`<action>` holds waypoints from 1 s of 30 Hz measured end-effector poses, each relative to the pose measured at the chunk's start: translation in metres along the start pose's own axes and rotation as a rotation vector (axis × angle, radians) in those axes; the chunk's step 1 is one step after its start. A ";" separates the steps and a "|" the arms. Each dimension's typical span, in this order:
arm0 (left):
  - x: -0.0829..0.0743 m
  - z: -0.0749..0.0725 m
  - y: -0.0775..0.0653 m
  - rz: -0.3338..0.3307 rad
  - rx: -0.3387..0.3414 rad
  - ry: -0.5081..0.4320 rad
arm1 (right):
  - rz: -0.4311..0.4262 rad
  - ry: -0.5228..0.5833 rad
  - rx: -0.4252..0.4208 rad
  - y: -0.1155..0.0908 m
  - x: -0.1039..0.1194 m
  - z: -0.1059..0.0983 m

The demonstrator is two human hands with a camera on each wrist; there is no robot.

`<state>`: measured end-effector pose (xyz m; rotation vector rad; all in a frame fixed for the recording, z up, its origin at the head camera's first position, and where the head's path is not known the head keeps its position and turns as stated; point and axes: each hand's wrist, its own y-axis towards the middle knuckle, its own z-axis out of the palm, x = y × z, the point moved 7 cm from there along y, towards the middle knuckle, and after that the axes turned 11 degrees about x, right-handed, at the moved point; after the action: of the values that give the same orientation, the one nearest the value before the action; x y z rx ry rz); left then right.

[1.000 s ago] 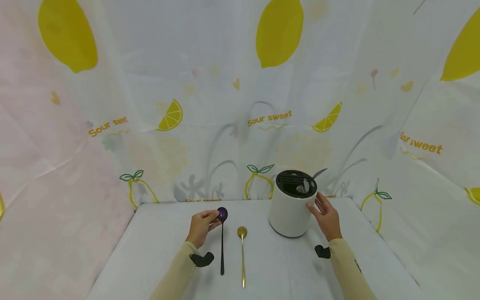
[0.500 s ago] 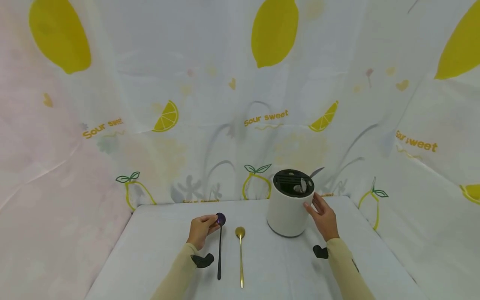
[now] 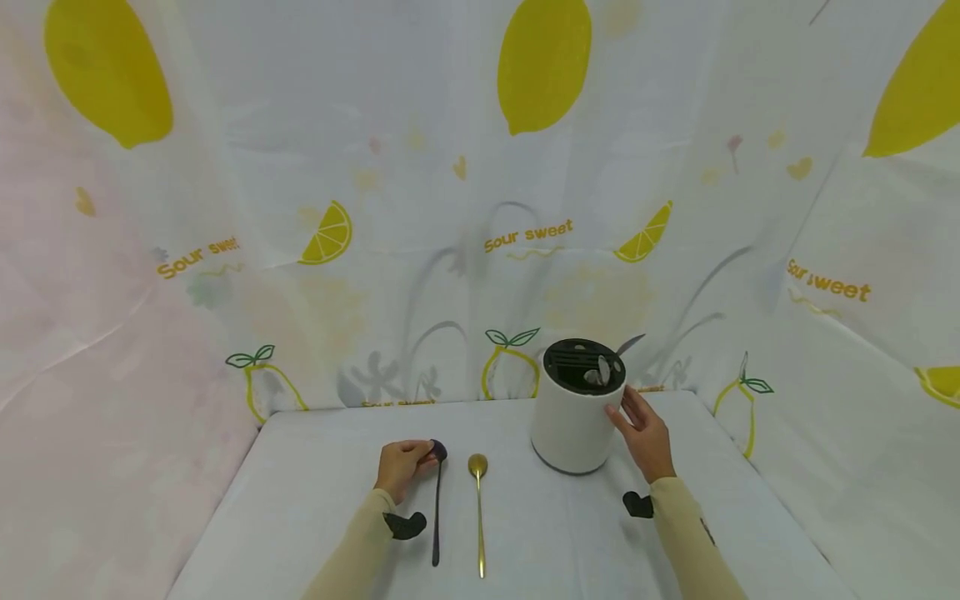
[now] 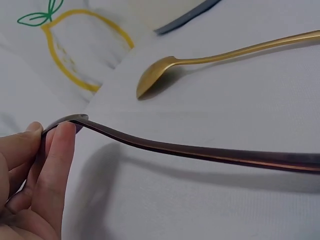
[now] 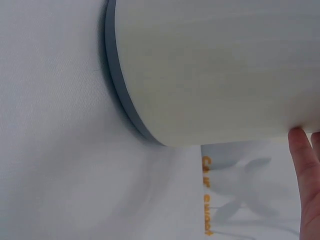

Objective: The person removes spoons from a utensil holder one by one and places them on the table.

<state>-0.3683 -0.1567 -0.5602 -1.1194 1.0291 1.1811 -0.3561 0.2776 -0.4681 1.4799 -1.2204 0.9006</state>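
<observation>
My left hand [image 3: 403, 471] pinches the bowl of a dark, purplish long-handled spoon [image 3: 437, 517] between thumb and fingers. In the left wrist view this spoon [image 4: 200, 151] casts a shadow on the cloth below it, its handle pointing away from the hand. Just to its right lies a gold long-handled spoon [image 3: 480, 521], bowl toward the back. A white cylindrical utensil holder [image 3: 573, 429] with a black slotted top stands upright farther right. Against its right side rests my right hand [image 3: 647, 440], thumb in front; straight fingertips touch the wall in the right wrist view.
Silver cutlery [image 3: 603, 369] sits in the holder's top, and one piece [image 3: 630, 343] sticks out to the right. White cloth covers the table [image 3: 315, 483]. Lemon-printed curtains [image 3: 420, 167] close off the back and both sides.
My left hand has lowered the dark spoon's bowl and brought it a little nearer, with the handle end shifting toward the front. The right hand stays at the holder. The head view has turned slightly.
</observation>
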 end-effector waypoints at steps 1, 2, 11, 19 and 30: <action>0.001 0.000 -0.001 -0.006 -0.004 0.009 | 0.000 0.004 0.000 0.000 0.000 0.000; 0.003 -0.001 -0.002 -0.011 -0.006 0.013 | 0.000 0.007 -0.001 0.000 0.000 0.000; 0.009 -0.003 -0.006 -0.031 -0.028 -0.010 | 0.007 0.011 -0.023 0.000 0.000 -0.001; 0.003 -0.014 -0.007 -0.005 -0.108 0.162 | -0.014 0.011 -0.032 0.001 0.002 -0.002; 0.011 -0.026 -0.005 0.010 -0.122 0.376 | -0.001 0.002 -0.014 0.000 0.001 -0.001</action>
<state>-0.3623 -0.1813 -0.5745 -1.4724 1.2595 1.0743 -0.3561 0.2783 -0.4671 1.4680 -1.2219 0.8906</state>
